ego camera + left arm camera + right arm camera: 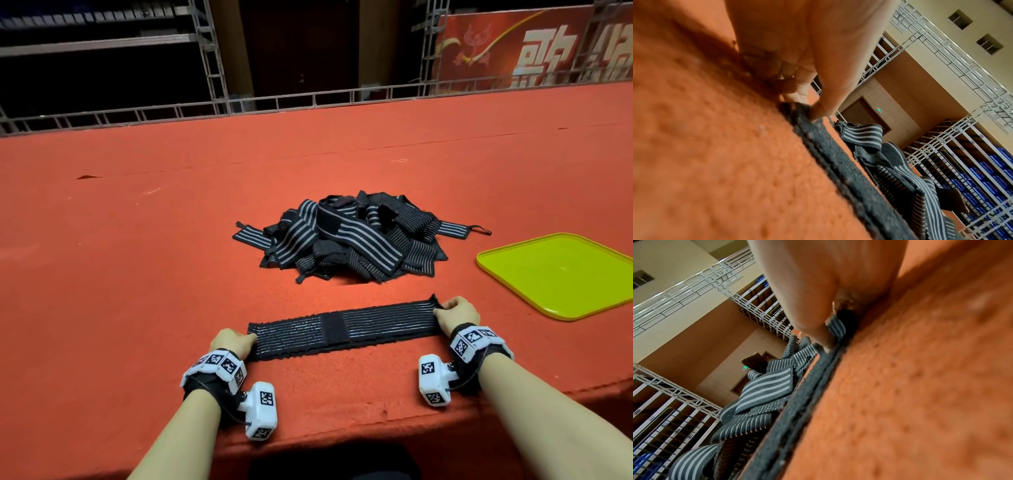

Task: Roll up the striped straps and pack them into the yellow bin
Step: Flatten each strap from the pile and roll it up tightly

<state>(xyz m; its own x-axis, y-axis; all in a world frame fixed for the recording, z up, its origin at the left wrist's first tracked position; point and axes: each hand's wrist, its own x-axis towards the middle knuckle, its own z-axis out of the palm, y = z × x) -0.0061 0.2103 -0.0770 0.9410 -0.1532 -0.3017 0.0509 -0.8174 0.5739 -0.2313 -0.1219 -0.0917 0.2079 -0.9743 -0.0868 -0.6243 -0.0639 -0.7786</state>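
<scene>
A single striped strap (344, 330) is laid out flat and full-length on the red felt-covered counter (137, 274), close to its near edge, with a plain black patch seen across its middle. Its left end is pinched by the left hand (233, 344), whose grip is closed on the fabric: in the left wrist view the thumb is pressed onto the strap's corner with the curled fingers (777, 71) tucked behind it against the felt. Its right end is held by the right hand (457, 313), whose grip is likewise closed, the thumb and curled fingers being seen in the right wrist view pinched on the slightly lifted strap end (836, 326). Beyond the strap, toward the middle of the counter, a loose pile of striped straps (349, 236) is heaped, unrolled and overlapping. The yellow bin (561, 274), a shallow square tray, is set on the counter to the right of the pile and apart from it, near the right hand; nothing is seen inside the part that shows. White tracking units with black-and-white markers are worn on both wrists.
</scene>
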